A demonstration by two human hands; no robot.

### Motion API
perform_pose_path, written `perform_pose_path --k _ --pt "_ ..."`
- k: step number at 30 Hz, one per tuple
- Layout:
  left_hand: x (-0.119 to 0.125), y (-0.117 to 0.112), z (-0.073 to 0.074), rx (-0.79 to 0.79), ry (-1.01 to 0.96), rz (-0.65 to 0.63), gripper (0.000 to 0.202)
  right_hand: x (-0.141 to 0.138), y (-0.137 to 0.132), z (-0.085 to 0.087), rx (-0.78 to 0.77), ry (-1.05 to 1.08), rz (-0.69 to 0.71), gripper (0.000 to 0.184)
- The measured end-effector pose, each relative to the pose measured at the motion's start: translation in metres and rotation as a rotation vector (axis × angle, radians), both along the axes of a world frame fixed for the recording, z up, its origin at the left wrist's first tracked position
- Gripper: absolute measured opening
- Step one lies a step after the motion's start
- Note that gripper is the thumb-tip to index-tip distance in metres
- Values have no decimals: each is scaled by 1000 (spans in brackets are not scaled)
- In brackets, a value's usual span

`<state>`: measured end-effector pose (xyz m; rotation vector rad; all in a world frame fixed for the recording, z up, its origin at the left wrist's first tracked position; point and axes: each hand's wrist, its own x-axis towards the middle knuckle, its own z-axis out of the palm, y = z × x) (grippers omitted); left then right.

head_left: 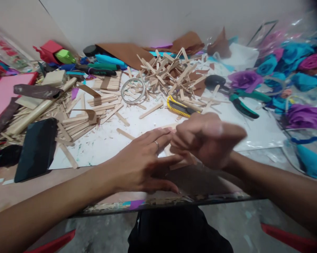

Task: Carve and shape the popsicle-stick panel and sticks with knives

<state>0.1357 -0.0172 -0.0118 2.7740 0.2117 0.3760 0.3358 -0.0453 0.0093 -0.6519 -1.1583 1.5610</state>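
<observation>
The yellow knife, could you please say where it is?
The yellow knife lies right of centre in the head view, between the stick pile and right hand.

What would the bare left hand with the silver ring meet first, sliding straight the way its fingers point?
Likely the bare, curled right hand, just ahead, though blur and overlap leave the depth between them unclear.

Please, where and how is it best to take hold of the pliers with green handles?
I would take the pliers by both green handles, coming from the right, near side, probably with the right hand. The handles spread apart toward the right, while their joined end lies on the left, so the palm could close around both.
</observation>
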Motion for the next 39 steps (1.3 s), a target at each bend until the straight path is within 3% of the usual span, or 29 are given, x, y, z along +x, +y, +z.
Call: perform_pose_path --k 3,13,19,24,36,39 --pt "0 0 -1 -8 -28 7 70 0 1 -2 56 156 21 65" --pt "0 0 -4 29 -20 11 64 -2 1 -3 94 133 41 63" --pt "0 1 -5 25 -37 -3 65 1 11 -5 17 182 107 62" --pt "1 0 -4 57 -36 5 62 1 5 -10 169 164 83 63" --pt "-2 1 -1 85 -12 4 69 7 6 -7 141 154 131 65" --pt "-1 1 -1 77 -17 2 68 7 3 -8 119 144 88 63"
